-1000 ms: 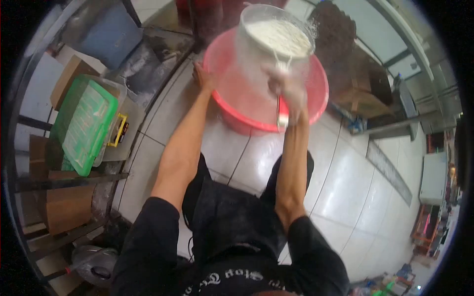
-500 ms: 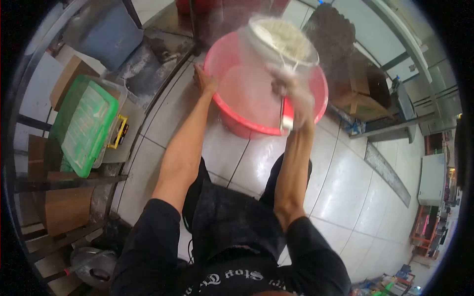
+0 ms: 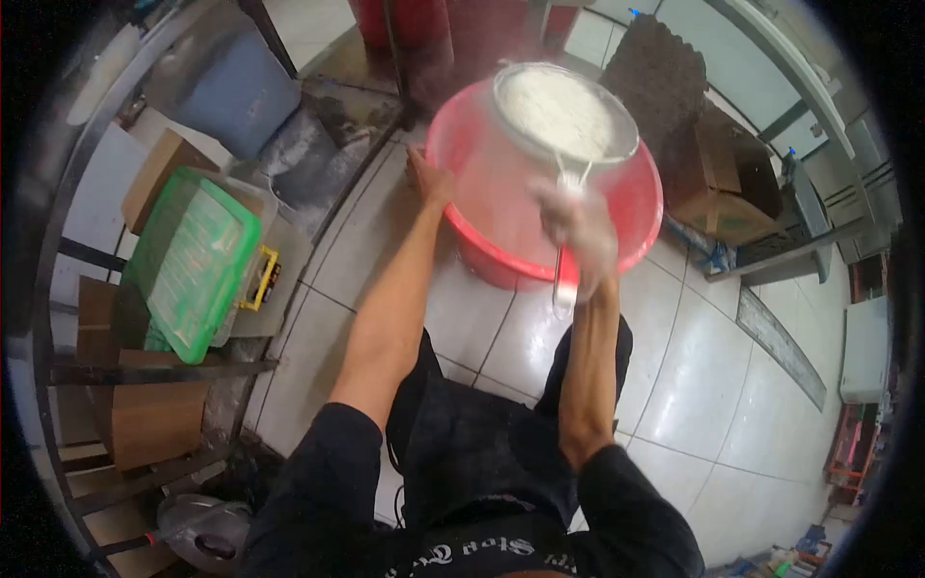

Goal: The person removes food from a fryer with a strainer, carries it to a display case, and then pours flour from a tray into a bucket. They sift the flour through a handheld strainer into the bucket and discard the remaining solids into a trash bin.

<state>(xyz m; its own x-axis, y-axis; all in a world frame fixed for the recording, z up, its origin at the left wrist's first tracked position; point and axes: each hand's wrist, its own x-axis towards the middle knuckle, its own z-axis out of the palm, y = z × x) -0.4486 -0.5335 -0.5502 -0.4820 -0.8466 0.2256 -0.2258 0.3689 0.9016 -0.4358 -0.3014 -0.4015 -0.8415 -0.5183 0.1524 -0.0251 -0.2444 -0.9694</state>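
Observation:
In the head view, my right hand (image 3: 581, 223) is closed around the handle of a round sieve (image 3: 621, 130) with a red and white grip. White powder (image 3: 557, 111), which looks like flour, lies heaped in its mesh. The sieve is over the far right part of a large red plastic tub (image 3: 487, 258) standing on the tiles. Pale dust hangs inside the tub and blurs its contents. My left hand (image 3: 431, 180) grips the tub's left rim, its thumb towards the inside and its other fingers partly hidden outside.
To the left, a metal rack holds a clear box with a green lid (image 3: 202, 260) and a blue-grey bin (image 3: 236, 91). A cardboard box (image 3: 723, 178) and a dark brown sack-like heap (image 3: 657, 72) stand right of the tub. White floor tiles (image 3: 694, 385) surround me.
The sieve has shifted slightly in the tub's opening and its powder shows more sharply. My left hand stays on the rim. The whole view has moved a little, so everything sits further right and lower.

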